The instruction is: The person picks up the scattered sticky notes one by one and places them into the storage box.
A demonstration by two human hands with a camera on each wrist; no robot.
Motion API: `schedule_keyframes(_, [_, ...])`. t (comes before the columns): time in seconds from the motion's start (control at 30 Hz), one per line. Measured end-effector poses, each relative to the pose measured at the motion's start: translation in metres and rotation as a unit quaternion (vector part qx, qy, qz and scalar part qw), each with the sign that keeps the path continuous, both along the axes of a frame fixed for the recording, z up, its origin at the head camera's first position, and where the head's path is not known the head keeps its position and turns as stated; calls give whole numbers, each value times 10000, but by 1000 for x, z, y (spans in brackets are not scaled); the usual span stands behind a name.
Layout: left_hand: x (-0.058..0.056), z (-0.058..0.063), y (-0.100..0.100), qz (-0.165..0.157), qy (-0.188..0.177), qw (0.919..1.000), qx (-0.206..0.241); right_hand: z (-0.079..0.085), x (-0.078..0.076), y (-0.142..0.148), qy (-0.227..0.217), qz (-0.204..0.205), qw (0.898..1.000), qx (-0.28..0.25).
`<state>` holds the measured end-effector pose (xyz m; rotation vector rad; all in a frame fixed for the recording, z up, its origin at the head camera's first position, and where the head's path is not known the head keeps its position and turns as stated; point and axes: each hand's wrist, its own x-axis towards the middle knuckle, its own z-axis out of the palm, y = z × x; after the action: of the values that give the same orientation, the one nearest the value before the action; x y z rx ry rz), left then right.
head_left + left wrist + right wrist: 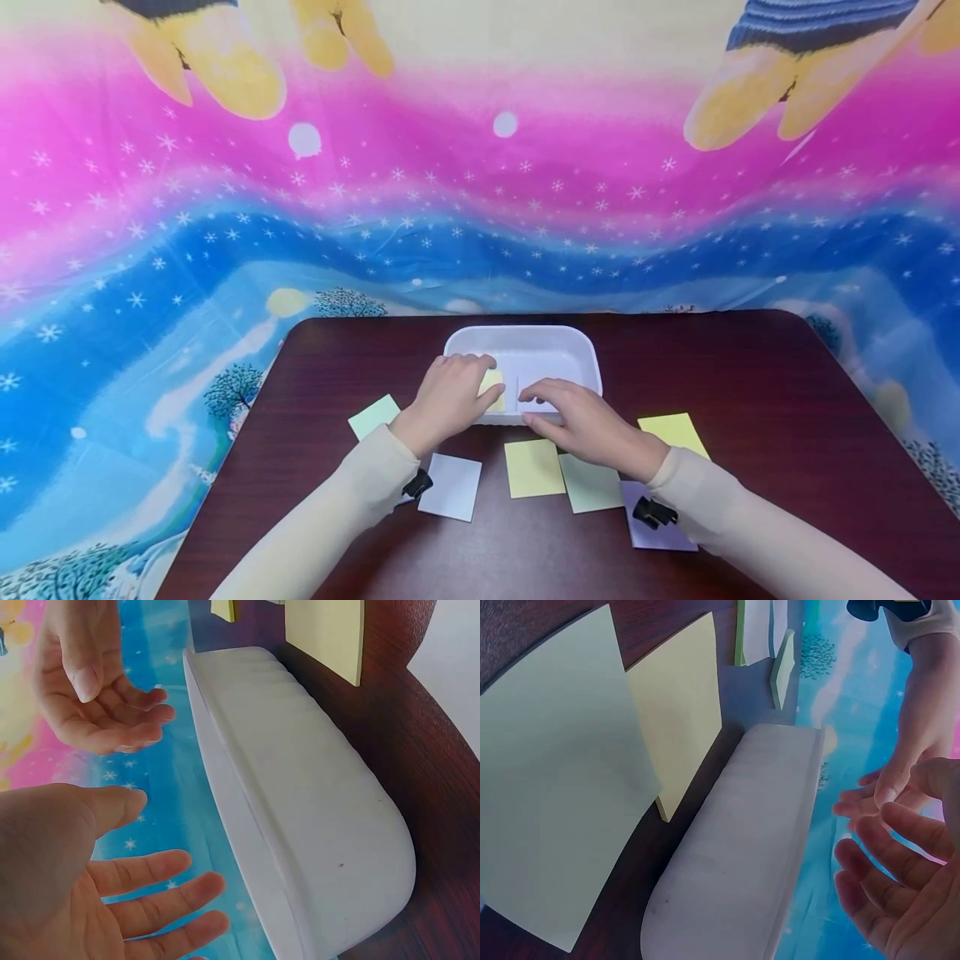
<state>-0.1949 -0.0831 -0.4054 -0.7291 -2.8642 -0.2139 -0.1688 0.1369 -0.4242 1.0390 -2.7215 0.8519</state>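
My left hand and right hand hover at a white tray set near the middle of the desk's far edge, fingers parted and loosely bent, gripping nothing that I can see. Inside, left of the divider, lies a yellow notepad; a second yellow pad and a grey-green pad lie on the tray's near side, toward the desk's near edge. I judge the notepad light and firm as a block, its sheets easily creased, best pinched by two opposite edges. The tray looks like smooth, stiff plastic, perhaps slippery, best held by the rim at its short ends. Only the head view shows the tray's inside and the notepad there; the left wrist view shows its outer wall, marked by a dark speck, and the right wrist view reveals the second yellow pad's thickness.
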Motion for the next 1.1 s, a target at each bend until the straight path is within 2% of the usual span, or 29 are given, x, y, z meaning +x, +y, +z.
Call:
schedule_keyframes(0.33, [11, -4, -2, -7, -163, 9996, 233, 1, 6, 3, -122, -72, 9999, 52])
schedule_keyframes(0.7, [24, -7, -4, -69, -42, 9993, 374, -3, 10, 8, -102, -264, 9996, 72])
schedule_keyframes(0.9, [31, -8, -4, -149, -72, 9992, 356, -4, 15, 10, 17, -253, 9996, 89])
schedule_keyframes(1.1, [36, -9, -5, -301, 145, 9986, 419, -5, 20, 12, 108, -119, 9999, -53])
